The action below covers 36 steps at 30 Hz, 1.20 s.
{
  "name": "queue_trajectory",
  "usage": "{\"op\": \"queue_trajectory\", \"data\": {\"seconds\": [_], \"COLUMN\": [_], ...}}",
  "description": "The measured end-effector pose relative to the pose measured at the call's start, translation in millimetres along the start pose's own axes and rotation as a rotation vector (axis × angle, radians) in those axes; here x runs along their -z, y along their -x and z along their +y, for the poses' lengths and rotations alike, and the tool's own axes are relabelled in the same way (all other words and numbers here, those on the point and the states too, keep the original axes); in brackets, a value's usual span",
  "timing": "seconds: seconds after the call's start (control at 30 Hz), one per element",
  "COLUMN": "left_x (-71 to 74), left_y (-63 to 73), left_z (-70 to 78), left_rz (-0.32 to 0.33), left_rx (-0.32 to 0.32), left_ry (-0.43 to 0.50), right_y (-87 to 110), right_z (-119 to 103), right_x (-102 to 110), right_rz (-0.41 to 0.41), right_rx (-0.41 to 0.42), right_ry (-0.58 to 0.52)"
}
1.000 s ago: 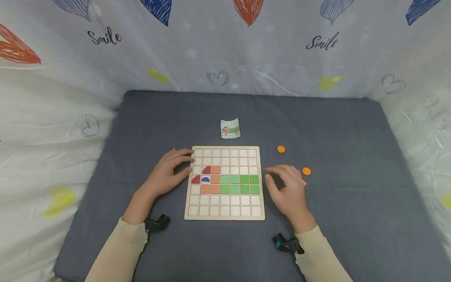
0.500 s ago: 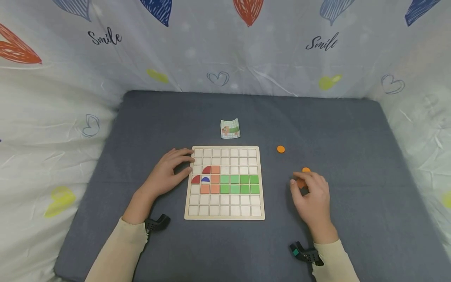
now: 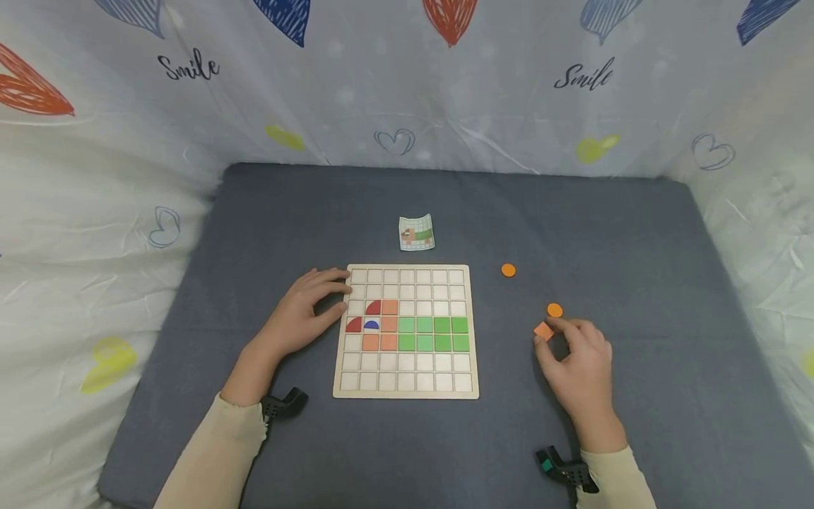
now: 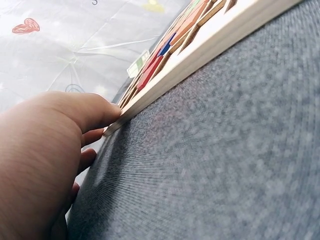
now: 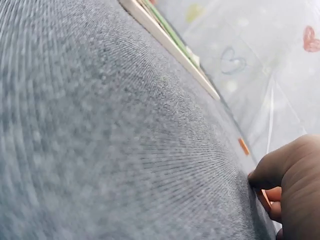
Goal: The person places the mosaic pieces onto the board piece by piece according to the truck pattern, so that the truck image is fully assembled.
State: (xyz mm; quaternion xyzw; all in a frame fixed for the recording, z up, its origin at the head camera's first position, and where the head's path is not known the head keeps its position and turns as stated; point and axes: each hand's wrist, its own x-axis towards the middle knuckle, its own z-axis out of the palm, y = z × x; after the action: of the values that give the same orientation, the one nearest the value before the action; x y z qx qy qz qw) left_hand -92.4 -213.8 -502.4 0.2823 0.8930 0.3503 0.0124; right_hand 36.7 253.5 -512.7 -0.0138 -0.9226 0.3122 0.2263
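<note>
A square wooden board [image 3: 346,382] with a grid of cells lies on the grey cloth. Red, salmon and green tiles and one with a blue half-circle fill some of its middle cells. My left hand [image 3: 305,311] rests at the board's left edge, its thumb [image 4: 107,114] touching the side and fingertips on the upper rim. To the right, my right hand [image 3: 579,367] has thumb and forefinger on opposite sides of an orange square tile [image 3: 543,331], pinching it low at the cloth. In the right wrist view the fingers partly hide this tile [image 5: 263,199].
One orange disc [image 3: 555,310] lies just beyond the right fingertips. Another orange disc [image 3: 508,270] is farther back, right of the board. Behind the board lies a small picture card [image 3: 416,233]. A white printed curtain [image 3: 483,106] hangs along the table's back edge.
My right hand has moved right, from beside the board to the orange square tile, and its fingertips now pinch it. My left hand has stayed at the board's edge.
</note>
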Motion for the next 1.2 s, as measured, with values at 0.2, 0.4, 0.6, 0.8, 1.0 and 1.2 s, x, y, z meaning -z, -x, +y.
{"op": "queue_trajectory", "data": {"seconds": [0.2,0.4,0.6,0.8,1.0,1.2], "left_x": [-0.3,-2.0,-0.8,-0.5,-2.1,-0.7], "left_y": [-0.5,-1.5,0.3,0.0,0.3,0.2], "left_z": [-0.2,0.2,0.8,0.0,-0.1,0.2], "left_rz": [0.000,0.003,0.005,0.002,0.000,0.000], "left_rx": [0.000,-0.004,-0.001,0.002,0.016,0.024], "left_ry": [0.004,0.000,-0.005,-0.009,-0.010,-0.017], "right_y": [-0.5,-0.9,-0.7,-2.0,-5.9,-16.3], "right_z": [0,1,1,-3,-10,-13], "right_x": [-1,1,-1,-6,-10,-17], "right_rz": [-0.014,-0.005,0.001,-0.015,-0.023,-0.032], "right_rx": [-0.012,-0.005,0.018,0.035,0.052,0.058], "right_ry": [0.010,0.011,0.012,-0.024,-0.134,-0.180]}}
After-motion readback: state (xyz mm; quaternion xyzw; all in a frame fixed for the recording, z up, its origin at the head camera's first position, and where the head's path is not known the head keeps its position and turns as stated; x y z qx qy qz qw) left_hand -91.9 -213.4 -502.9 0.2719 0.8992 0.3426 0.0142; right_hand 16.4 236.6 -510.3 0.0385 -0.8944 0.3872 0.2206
